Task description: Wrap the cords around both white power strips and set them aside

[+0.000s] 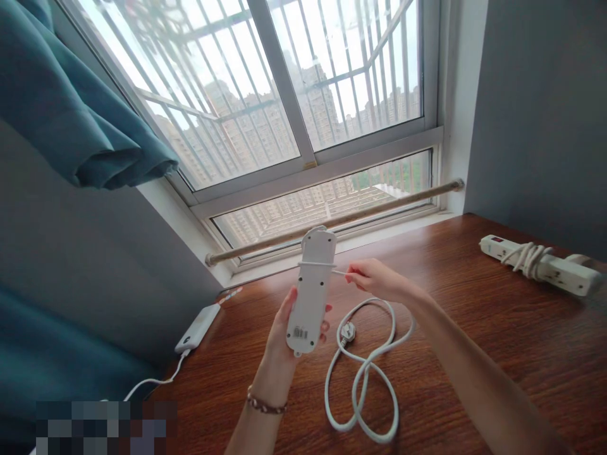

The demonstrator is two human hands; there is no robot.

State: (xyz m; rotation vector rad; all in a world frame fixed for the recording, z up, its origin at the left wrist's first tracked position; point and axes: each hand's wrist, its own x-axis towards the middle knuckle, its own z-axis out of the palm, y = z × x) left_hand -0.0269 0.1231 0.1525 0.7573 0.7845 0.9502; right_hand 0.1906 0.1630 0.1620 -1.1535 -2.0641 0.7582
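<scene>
A white power strip (310,303) is held up over the table, its screwed back with a barcode label turned toward me. My left hand (284,332) grips its lower end, thumb on one side and fingertips showing on the other. Its white cord (317,264) crosses the back near the top once and runs to my right hand (372,278), whose fingers pinch it just right of the strip. The rest of the cord (396,411) lies in loose loops on the table beneath, with the plug (348,332) resting inside a loop.
On the wooden table (441,265), another white power strip (545,265) wrapped in its own cord lies at the right. A white power bank (198,328) with a cable is at the left edge. A barred window (308,161), a rail (341,220) and blue curtains (80,126) stand beyond.
</scene>
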